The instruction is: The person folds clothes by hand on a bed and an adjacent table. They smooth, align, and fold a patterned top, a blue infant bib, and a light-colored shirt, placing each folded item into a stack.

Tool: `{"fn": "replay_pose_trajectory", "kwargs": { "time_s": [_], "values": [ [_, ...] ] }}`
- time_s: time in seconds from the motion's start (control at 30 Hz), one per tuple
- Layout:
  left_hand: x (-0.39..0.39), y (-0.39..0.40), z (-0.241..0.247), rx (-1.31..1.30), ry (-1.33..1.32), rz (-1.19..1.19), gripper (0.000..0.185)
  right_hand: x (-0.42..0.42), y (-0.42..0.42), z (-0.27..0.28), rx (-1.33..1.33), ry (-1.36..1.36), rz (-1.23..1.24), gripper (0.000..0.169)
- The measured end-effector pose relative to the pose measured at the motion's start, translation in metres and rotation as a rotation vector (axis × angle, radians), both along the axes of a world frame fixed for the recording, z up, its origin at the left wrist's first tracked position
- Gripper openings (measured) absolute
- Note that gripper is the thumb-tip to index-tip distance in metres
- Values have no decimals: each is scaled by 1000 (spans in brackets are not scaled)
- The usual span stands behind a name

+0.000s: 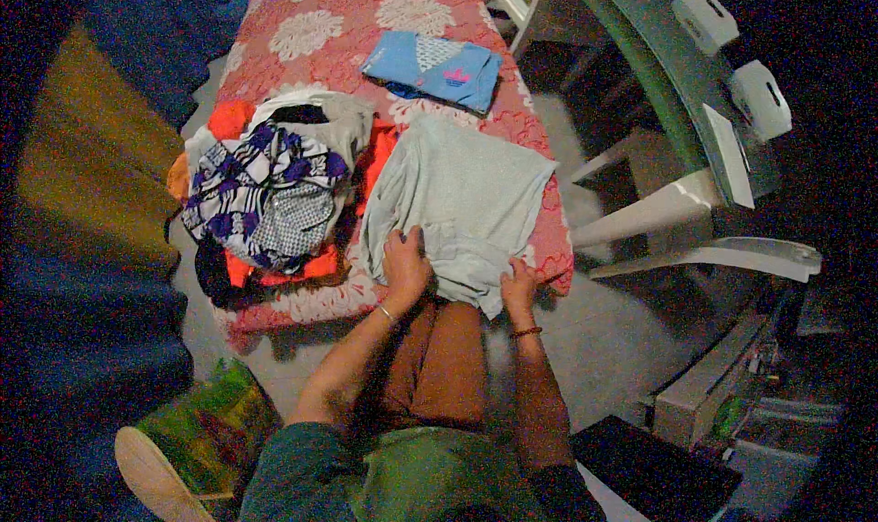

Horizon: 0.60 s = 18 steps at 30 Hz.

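A pale, nearly white cloth garment (473, 172) lies spread at the near right end of the covered table, its lower part bunched into folds. My left hand (407, 262) pinches its near left portion, fingertips pressed into the fabric. At the lower right corner, my right hand (519, 290) grips the hem, where a piece of cloth hangs over the table edge. Beyond the garment rests a folded blue garment (446, 69) with a pink printed logo and a patterned patch. To the left sits a heap with a purple, white and black patterned garment (274, 186) on top.
A pink cover with white floral shapes (309, 31) drapes the table. Bright orange cloth (319, 265) shows under the heap. White chairs (638, 223) and a glass-topped table (658, 69) with white containers (761, 100) stand at right. A blue and yellow curtain (96, 151) hangs at left.
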State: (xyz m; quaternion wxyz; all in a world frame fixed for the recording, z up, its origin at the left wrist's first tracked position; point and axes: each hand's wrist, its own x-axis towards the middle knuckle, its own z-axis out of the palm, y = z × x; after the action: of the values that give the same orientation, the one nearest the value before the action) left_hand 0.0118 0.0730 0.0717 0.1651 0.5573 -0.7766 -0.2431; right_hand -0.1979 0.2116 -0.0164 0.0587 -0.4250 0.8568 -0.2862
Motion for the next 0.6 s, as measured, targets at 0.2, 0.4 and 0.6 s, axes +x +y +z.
{"fn": "replay_pose_trajectory", "kwargs": {
  "time_s": [0.2,0.4,0.6],
  "values": [
    [-4,-7,-35,-188,-41,-228,49,-5,5,-18,-33,-202,-38,45],
    [-10,-14,-34,-41,-65,-236,53,-11,-6,-22,81,-64,-137,37],
    [-6,-22,-32,-107,-112,-369,63,-7,-14,15,113,-166,-146,32]
  ]
}}
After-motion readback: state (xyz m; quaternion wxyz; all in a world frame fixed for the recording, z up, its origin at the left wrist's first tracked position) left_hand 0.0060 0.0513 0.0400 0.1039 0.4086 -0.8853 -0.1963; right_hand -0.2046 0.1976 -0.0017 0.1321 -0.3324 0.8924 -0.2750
